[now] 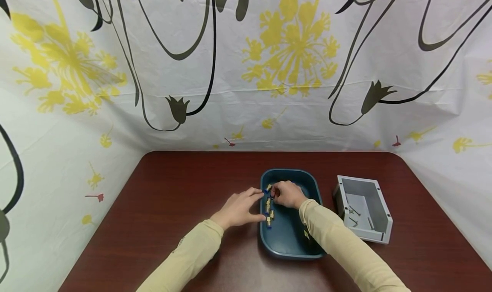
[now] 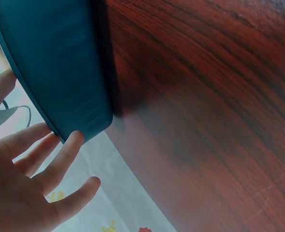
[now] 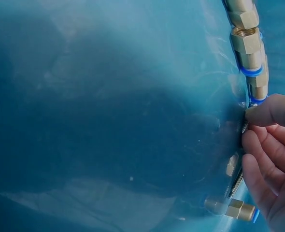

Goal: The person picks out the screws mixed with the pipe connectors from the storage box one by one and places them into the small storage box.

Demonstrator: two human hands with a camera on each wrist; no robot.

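Inside the blue tray [image 1: 292,236], my right hand [image 1: 288,194] has its fingers curled close to the left wall. In the right wrist view its thumb and fingertips pinch at a thin threaded screw [image 3: 237,184] lying along the wall, partly hidden by the fingers. Brass push-in fittings [image 3: 248,46] with blue collars line that same wall above the hand, and another brass fitting [image 3: 241,211] lies below it. My left hand [image 1: 240,207] is spread at the tray's left side, fingertips at the rim. The left wrist view shows its fingers extended against the tray's outside.
To the right of the tray stands a grey box [image 1: 385,208] with several screws [image 1: 354,215] on its floor. Both rest on a dark red-brown wooden table [image 1: 192,176]. A white patterned cloth [image 1: 230,70] hangs behind and beside the table.
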